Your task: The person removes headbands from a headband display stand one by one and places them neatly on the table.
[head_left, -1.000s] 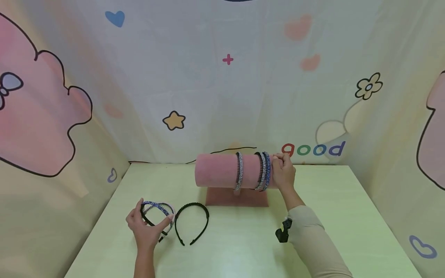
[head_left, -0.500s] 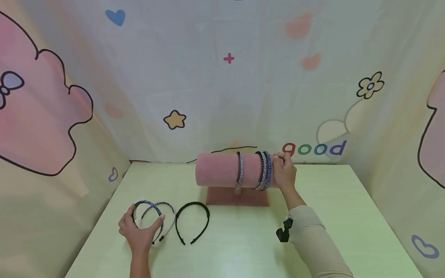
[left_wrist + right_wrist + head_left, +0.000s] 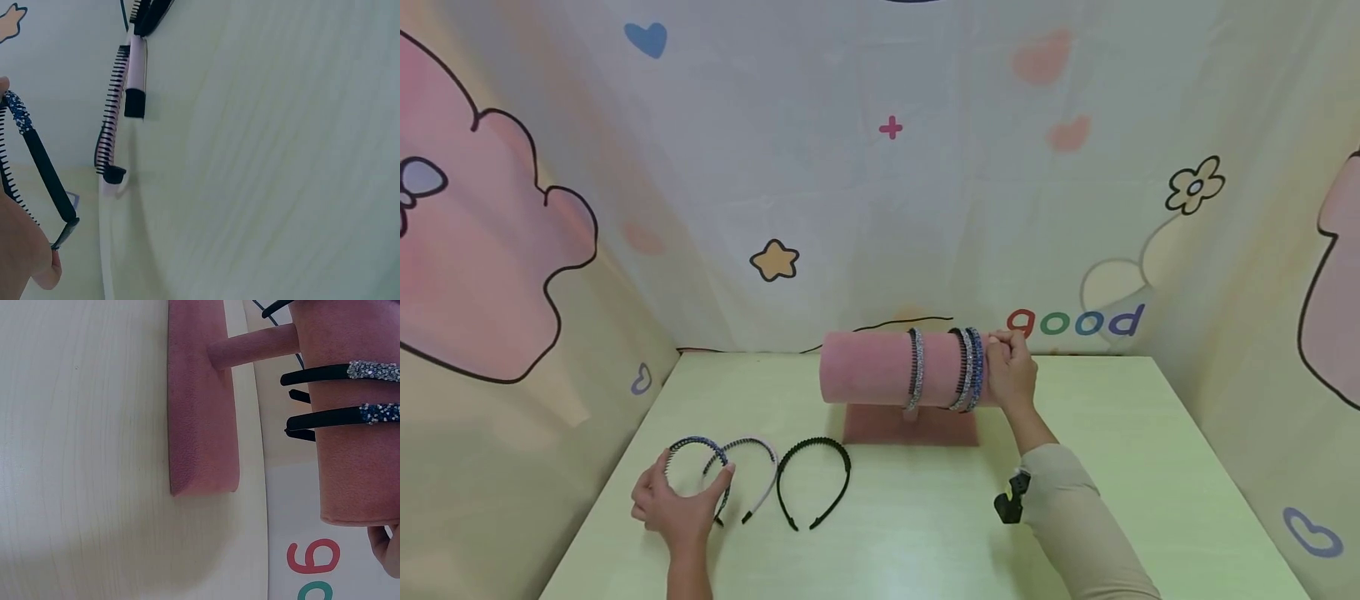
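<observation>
A blue glittery headband [image 3: 698, 440] with inner comb teeth spans between the thumb and fingers of my left hand [image 3: 676, 510], at the left of the table. Close up in the left wrist view is one black end arm of that headband [image 3: 47, 172]. Partly behind it, a lilac headband [image 3: 774, 468] lies on the table, with a black headband [image 3: 848, 473] to its right. My right hand [image 3: 1012, 372] grips the right end of a pink padded display roll [image 3: 865, 367]. Silver headbands [image 3: 917, 367] and a blue one [image 3: 977, 367] sit around the roll.
The roll stands on a flat pink base [image 3: 910, 427] near the table's back edge. A pale table [image 3: 910, 533] lies under everything. A printed cloth backdrop [image 3: 850, 183] rises behind and at both sides.
My left hand has moved left with the blue headband, drawing it away from overlapping most of the lilac one. The right hand stays at the roll's end.
</observation>
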### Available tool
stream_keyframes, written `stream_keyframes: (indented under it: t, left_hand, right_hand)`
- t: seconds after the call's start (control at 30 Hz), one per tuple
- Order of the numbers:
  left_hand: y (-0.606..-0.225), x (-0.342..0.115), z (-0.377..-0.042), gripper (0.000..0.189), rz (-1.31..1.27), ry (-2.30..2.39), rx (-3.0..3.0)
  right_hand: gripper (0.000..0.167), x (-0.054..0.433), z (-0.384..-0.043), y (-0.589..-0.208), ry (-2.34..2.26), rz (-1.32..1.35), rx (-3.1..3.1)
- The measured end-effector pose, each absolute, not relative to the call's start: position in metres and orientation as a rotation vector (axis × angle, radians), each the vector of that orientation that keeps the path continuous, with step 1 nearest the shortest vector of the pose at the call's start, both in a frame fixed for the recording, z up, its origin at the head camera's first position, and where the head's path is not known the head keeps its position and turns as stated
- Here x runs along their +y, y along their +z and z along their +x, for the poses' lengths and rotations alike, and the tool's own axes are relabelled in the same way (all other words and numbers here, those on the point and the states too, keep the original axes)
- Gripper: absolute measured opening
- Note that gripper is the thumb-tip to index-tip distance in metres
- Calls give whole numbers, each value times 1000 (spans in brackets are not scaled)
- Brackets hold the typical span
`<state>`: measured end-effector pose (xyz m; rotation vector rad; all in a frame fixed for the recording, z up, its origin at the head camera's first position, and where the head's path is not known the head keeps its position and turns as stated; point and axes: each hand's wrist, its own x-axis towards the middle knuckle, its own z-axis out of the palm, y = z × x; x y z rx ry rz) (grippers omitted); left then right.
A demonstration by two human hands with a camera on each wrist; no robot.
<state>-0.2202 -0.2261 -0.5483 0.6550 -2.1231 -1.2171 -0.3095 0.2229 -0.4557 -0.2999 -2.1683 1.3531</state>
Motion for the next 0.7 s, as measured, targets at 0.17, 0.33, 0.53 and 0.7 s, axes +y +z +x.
stream_keyframes:
  t: [0.17, 0.33, 0.53, 0.7]
  left_hand:
    - [-555, -238, -225, 99, 670, -1227, -2156]
    - [-559, -250, -226, 102, 704, -1225, -2214]
    - [-562, -267, -237, 103, 745, -1198, -2262]
    - [-560, -284, -247, 104, 816, -1172, -2354]
  right_hand:
    - [27, 223, -308, -455, 1354, -299, -2168]
    - [28, 223, -307, -456, 1350, -308, -2175]
    - [29, 224, -309, -454, 1339, -312, -2163]
    - [29, 222, -308, -452, 1355, -322, -2167]
